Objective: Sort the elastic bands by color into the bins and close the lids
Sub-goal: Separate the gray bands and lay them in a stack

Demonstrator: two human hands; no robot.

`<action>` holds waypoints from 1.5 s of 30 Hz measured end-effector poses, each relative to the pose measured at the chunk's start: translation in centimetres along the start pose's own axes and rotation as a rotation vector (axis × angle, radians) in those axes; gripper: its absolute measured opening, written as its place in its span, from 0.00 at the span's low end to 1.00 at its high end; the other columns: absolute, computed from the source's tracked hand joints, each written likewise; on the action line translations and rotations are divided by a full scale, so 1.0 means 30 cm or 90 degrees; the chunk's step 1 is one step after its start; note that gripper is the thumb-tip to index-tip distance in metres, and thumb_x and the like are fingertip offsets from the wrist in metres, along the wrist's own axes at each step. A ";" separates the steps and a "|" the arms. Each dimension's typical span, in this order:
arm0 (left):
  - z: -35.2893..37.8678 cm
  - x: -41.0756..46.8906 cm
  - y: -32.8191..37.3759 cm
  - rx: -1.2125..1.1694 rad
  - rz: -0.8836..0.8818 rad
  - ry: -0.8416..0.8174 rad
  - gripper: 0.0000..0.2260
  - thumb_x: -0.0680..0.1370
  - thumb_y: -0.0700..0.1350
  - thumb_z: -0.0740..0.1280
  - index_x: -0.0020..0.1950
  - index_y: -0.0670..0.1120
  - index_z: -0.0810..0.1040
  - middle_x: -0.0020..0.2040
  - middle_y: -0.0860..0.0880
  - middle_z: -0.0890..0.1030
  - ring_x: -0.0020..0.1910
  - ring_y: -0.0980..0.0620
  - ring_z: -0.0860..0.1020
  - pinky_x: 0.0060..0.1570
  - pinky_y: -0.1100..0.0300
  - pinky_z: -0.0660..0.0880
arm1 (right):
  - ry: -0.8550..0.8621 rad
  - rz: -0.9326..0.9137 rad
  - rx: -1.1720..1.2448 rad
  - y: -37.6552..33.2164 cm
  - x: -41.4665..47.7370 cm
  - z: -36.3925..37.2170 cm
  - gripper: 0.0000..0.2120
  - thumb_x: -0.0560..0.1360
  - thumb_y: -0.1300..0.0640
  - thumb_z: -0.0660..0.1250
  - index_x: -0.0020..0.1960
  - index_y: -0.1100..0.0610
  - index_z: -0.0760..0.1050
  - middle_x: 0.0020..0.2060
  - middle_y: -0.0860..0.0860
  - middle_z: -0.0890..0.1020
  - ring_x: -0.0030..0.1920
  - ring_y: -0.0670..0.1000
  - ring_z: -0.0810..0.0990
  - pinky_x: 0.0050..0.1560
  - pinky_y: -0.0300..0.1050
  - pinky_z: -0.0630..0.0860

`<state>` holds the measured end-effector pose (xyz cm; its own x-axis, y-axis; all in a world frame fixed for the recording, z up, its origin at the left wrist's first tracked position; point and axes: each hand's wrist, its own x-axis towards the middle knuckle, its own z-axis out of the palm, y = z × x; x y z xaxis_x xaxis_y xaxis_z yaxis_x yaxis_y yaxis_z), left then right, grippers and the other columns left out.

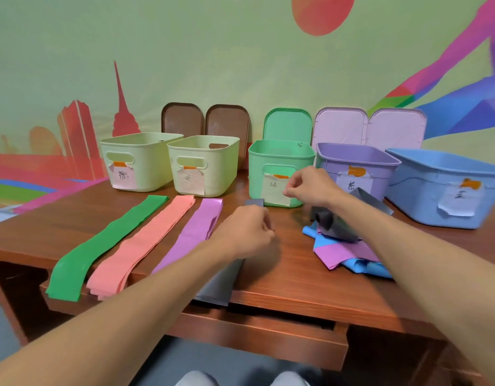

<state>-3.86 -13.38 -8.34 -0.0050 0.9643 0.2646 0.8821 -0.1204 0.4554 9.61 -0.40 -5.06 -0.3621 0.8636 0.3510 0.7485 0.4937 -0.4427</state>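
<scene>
left hand (244, 231) curled on grey band (221, 281) | right hand (310, 186) pinched, contents unclear | green bin (279, 156) just behind

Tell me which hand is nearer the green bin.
Right. The right hand is in front of the label on the green bin; the left hand is lower-left, on the grey band.

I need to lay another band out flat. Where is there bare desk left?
Bare wood lies between the flat grey band under the left hand and the tangled pile of grey, blue and purple bands, and left of the long green band, before the leftmost cream plastic bin. The salmon band and purple band crowd beside it.
</scene>
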 end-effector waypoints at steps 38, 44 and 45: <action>0.312 0.252 0.107 -0.616 -0.155 0.319 0.08 0.79 0.43 0.60 0.41 0.51 0.72 0.36 0.53 0.74 0.38 0.53 0.72 0.46 0.55 0.70 | 0.285 0.018 0.164 0.377 -0.168 -0.077 0.10 0.73 0.48 0.70 0.38 0.54 0.83 0.32 0.45 0.82 0.35 0.42 0.78 0.37 0.31 0.70; 0.291 0.225 0.145 -0.546 -0.131 0.313 0.07 0.79 0.44 0.59 0.41 0.49 0.70 0.38 0.53 0.77 0.40 0.53 0.74 0.45 0.55 0.69 | 0.333 0.054 0.314 0.380 -0.167 -0.085 0.17 0.69 0.60 0.74 0.56 0.48 0.77 0.38 0.48 0.83 0.40 0.44 0.81 0.45 0.35 0.76; 0.290 0.223 0.148 -0.525 -0.126 0.302 0.07 0.79 0.44 0.58 0.41 0.48 0.69 0.37 0.54 0.77 0.38 0.54 0.74 0.43 0.55 0.69 | 0.344 0.057 0.323 0.382 -0.169 -0.088 0.19 0.69 0.60 0.74 0.58 0.49 0.76 0.40 0.49 0.83 0.41 0.45 0.81 0.47 0.36 0.76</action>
<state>4.12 -5.42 -11.95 -0.4658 0.8119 0.3520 0.2379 -0.2682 0.9335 21.49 0.62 -9.73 0.1100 0.7962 0.5950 0.3668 0.5238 -0.7688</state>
